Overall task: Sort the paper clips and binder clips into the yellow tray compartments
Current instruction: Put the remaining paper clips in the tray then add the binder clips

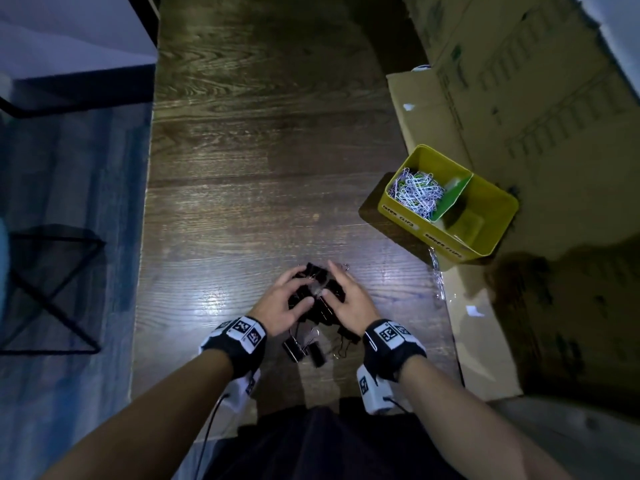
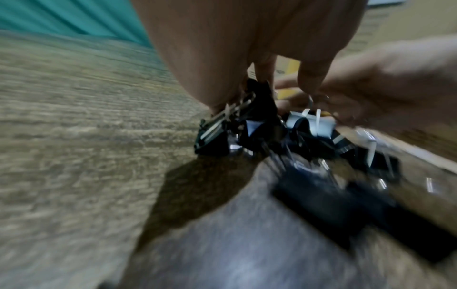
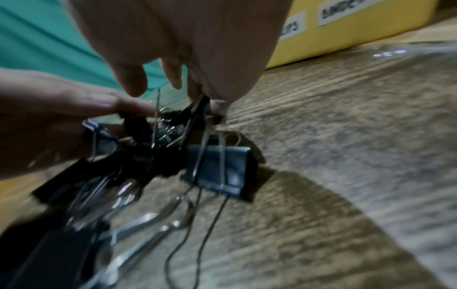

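A heap of black binder clips (image 1: pixel 317 271) lies on the dark wooden table (image 1: pixel 259 150), near its front. My left hand (image 1: pixel 294 299) curls over the heap from the left and my right hand (image 1: pixel 343 296) cups it from the right. In the left wrist view my left hand (image 2: pixel 272 84) has its fingertips on the binder clips (image 2: pixel 259 133). My right hand (image 3: pixel 178 90) pinches into the binder clips (image 3: pixel 220 168) in the right wrist view. Several clips (image 1: pixel 304 348) lie loose by my wrists. The yellow tray (image 1: pixel 415 226) stands at the right, paper clips (image 1: pixel 417 192) filling its left compartment.
A green divider (image 1: pixel 453 199) splits the tray. A few paper clips (image 1: pixel 437 275) lie on the table in front of it. Cardboard boxes (image 1: pixel 519 98) and a flat cardboard sheet (image 1: pixel 478 341) line the right side. A black wire frame (image 1: pixel 52 289) stands beyond the table's left edge.
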`<action>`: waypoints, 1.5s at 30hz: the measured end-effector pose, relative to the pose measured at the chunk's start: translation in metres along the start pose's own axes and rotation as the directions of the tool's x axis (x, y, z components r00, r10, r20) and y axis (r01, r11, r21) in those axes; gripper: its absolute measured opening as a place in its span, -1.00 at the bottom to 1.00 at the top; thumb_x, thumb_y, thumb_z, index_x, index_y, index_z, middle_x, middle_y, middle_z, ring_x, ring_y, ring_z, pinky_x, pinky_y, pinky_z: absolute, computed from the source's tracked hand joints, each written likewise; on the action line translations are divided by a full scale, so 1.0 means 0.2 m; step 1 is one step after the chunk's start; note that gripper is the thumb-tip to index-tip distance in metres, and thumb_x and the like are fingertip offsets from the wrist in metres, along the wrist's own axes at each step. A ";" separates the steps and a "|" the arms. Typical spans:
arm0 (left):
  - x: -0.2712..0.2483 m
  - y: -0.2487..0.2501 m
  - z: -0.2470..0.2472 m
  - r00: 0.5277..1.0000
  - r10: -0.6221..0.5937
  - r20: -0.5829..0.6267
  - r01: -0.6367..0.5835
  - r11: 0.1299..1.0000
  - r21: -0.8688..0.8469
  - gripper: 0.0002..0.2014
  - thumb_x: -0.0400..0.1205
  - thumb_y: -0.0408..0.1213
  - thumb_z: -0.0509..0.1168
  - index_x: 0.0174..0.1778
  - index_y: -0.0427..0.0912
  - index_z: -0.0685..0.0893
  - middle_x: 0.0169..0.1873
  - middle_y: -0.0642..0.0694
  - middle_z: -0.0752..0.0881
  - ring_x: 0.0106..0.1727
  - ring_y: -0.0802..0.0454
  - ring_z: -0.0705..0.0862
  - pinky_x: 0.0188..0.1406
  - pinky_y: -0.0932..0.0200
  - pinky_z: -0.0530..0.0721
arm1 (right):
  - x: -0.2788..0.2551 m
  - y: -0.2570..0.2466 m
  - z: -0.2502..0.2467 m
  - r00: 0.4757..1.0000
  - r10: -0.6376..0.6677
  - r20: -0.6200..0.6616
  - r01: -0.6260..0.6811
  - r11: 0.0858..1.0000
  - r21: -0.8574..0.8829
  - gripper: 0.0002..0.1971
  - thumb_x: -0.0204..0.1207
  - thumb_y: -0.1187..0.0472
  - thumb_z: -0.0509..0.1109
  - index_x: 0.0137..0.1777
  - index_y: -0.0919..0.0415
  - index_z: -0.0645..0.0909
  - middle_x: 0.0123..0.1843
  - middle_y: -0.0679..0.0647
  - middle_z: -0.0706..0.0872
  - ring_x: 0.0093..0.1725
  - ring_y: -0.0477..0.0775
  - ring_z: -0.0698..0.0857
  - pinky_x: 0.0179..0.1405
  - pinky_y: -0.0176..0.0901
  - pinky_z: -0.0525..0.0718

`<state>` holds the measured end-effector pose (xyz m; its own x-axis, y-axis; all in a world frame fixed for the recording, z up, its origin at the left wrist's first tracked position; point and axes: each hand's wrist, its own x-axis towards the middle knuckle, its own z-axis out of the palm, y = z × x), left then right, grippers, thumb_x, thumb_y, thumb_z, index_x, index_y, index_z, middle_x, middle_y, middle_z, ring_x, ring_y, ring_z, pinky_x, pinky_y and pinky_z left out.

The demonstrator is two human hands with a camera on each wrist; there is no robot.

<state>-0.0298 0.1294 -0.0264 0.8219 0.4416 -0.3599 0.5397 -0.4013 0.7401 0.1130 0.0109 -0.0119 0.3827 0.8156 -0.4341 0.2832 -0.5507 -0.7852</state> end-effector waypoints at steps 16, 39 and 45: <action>-0.04 -0.04 -0.18 0.940 -0.198 -0.276 0.090 0.928 -0.361 -0.60 0.55 -0.43 0.35 -0.14 0.31 0.61 0.00 0.05 0.70 -0.01 0.12 0.68 -0.06 0.08 0.73 | -0.01 0.00 -0.17 0.941 0.230 -0.247 -0.090 0.876 0.474 -0.67 0.54 0.19 0.44 0.30 0.00 0.62 0.06 -0.13 0.71 -0.12 -0.24 0.72 -0.17 -0.31 0.73; 0.06 0.02 -0.31 0.920 -0.352 -0.173 0.309 0.922 -0.233 -0.73 0.59 -0.08 0.31 -0.37 -0.11 0.51 -0.44 -0.02 0.59 -0.37 -0.01 0.56 -0.32 0.16 0.53 | 0.02 -0.20 -0.07 0.992 0.117 -0.044 -0.124 0.942 -0.313 -0.80 0.55 0.05 0.40 0.05 0.13 0.71 -0.03 0.06 0.76 -0.11 0.01 0.71 -0.09 -0.17 0.73; 0.13 0.10 -0.27 0.985 -0.161 0.056 0.129 0.916 0.379 -0.43 0.50 -0.27 0.39 0.41 0.19 0.44 0.27 -0.08 0.56 0.23 -0.10 0.60 0.18 0.05 0.61 | 0.10 -0.30 0.04 0.997 0.009 0.073 0.042 0.744 -0.667 -0.66 0.52 0.02 0.42 0.15 0.26 0.60 0.10 0.27 0.70 0.14 0.30 0.67 0.06 0.04 0.62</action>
<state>-0.0075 0.1773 0.0092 0.7329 0.4549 -0.5059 0.6694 -0.6152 0.4164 0.0965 0.0612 0.0235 0.3201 0.8214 -0.4721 0.8135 -0.4937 -0.3073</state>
